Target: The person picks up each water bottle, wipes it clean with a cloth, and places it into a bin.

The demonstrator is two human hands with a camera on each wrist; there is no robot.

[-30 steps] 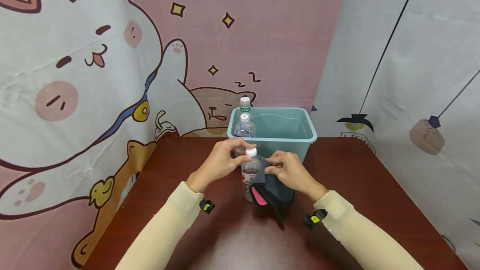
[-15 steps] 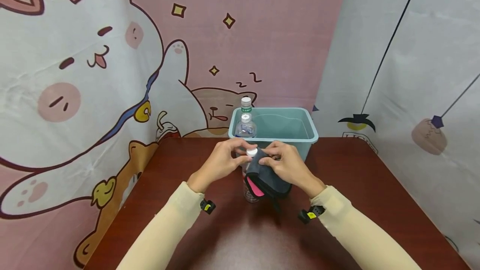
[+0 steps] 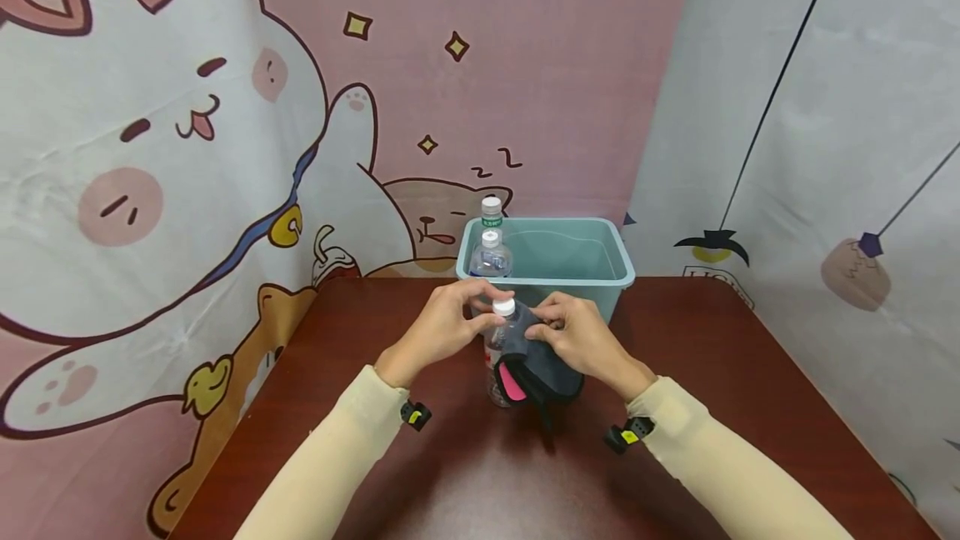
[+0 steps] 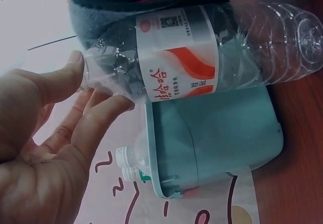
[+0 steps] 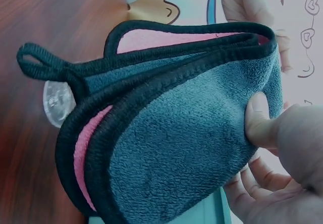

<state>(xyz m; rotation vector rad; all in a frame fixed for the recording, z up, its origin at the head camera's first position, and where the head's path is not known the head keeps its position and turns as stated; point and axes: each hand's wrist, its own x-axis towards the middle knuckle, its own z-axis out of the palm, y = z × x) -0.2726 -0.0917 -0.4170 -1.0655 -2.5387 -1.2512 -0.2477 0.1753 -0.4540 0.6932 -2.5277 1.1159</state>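
Observation:
A clear plastic bottle (image 4: 176, 57) with a white cap and a red-and-white label stands upright on the table in the head view. My left hand (image 3: 442, 327) pinches it at the top, by the cap and neck, between thumb and fingers. On its right side my right hand (image 3: 588, 340) grips a folded grey cleaning cloth (image 5: 171, 133) with black edging, a pink inner side and a hanging loop. In the head view the cloth covers the right part of the bottle. The right wrist view shows only the bottle's base behind the cloth.
Just behind the bottle, a light blue plastic bin (image 3: 573, 282) sits on the dark red-brown table (image 3: 360, 307). Two capped bottles, the nearer one (image 3: 491, 258) clear, stand at the bin's left end. A printed cloth backdrop (image 3: 570, 65) hangs behind the table.
The right hand has brought the cloth up and left to the bottle's neck, then slightly back down along its side. The left hand and the bottle have stayed in place.

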